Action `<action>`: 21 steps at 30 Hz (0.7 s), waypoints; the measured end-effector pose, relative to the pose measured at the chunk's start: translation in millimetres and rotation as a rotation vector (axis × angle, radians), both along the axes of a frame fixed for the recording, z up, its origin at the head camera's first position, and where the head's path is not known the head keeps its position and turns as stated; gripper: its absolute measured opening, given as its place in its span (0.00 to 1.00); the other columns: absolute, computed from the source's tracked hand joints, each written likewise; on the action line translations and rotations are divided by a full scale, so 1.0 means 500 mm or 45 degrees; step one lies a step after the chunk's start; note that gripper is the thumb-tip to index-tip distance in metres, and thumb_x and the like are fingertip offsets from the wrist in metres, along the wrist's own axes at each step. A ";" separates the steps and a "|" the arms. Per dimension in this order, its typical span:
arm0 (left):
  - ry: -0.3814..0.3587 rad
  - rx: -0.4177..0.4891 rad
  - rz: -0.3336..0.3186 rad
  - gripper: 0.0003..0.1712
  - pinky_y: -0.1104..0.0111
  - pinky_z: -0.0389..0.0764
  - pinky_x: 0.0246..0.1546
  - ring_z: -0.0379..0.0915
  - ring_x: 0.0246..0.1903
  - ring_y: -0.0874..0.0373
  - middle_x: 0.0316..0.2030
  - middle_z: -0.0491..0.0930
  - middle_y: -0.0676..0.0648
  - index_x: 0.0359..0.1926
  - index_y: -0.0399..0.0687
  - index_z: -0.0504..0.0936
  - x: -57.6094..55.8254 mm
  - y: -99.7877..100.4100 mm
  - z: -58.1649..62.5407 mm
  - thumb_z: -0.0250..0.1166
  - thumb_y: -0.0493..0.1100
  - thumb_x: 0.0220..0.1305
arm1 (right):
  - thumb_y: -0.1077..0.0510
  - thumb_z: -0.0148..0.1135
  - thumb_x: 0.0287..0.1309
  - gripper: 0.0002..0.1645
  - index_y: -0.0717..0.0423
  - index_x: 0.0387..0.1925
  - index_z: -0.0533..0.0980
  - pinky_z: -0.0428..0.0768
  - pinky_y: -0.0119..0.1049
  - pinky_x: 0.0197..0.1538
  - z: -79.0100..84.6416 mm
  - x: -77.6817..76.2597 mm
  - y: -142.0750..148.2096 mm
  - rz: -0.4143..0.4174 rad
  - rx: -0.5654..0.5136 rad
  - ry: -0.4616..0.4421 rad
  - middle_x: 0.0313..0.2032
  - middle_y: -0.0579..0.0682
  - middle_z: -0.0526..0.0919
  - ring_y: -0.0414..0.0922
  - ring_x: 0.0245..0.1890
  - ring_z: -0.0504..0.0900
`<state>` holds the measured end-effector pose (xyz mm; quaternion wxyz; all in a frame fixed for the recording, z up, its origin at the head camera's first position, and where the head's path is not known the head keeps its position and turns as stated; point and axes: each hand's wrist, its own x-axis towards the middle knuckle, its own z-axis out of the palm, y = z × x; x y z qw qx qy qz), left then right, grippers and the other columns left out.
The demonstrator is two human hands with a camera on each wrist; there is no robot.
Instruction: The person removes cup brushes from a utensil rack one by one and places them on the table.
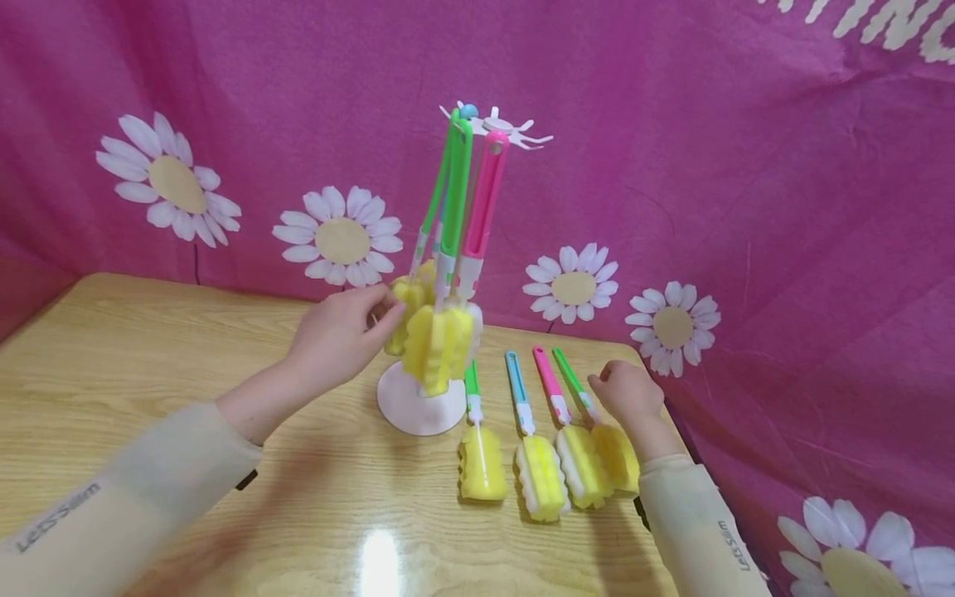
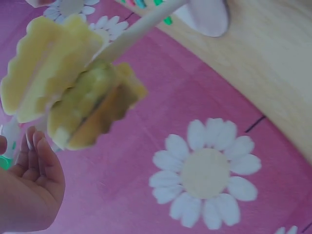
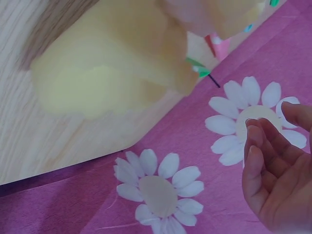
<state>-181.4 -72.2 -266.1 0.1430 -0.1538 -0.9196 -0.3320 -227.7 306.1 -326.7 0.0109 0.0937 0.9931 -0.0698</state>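
Four sponge brushes lie in a row on the wooden table, handles green, blue, pink and green from left to right, beside a white stand from whose top other brushes hang clustered. Close by those hanging sponges, the left hand has its fingers loosely bent, gripping nothing, though whether a fingertip touches a sponge is hard to tell. The right hand, fingers relaxed and holding nothing, hovers near the rightmost green handle.

The head view looks forward and down over the light wood-grained table, while both wrist views, tilted and closer, share the magenta daisy-printed fabric backdrop.
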 end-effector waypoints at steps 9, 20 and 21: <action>-0.025 0.063 0.053 0.24 0.67 0.71 0.23 0.76 0.32 0.55 0.37 0.81 0.50 0.50 0.48 0.77 -0.025 0.054 0.048 0.57 0.59 0.63 | 0.47 0.51 0.61 0.19 0.58 0.36 0.77 0.70 0.44 0.31 0.005 0.000 -0.022 0.024 0.016 0.000 0.31 0.54 0.81 0.50 0.30 0.76; 0.063 0.084 0.075 0.18 0.68 0.67 0.21 0.75 0.25 0.56 0.31 0.83 0.51 0.39 0.49 0.81 -0.031 0.080 0.061 0.61 0.58 0.60 | 0.47 0.51 0.61 0.19 0.58 0.37 0.77 0.70 0.44 0.32 0.003 -0.001 -0.022 0.013 0.002 0.007 0.32 0.54 0.81 0.51 0.31 0.76; 0.074 0.086 0.074 0.18 0.68 0.66 0.21 0.75 0.25 0.56 0.30 0.83 0.51 0.39 0.49 0.81 -0.031 0.080 0.060 0.61 0.57 0.60 | 0.47 0.51 0.61 0.19 0.58 0.37 0.77 0.71 0.44 0.33 0.002 -0.001 -0.022 0.013 -0.002 0.008 0.32 0.54 0.81 0.51 0.31 0.76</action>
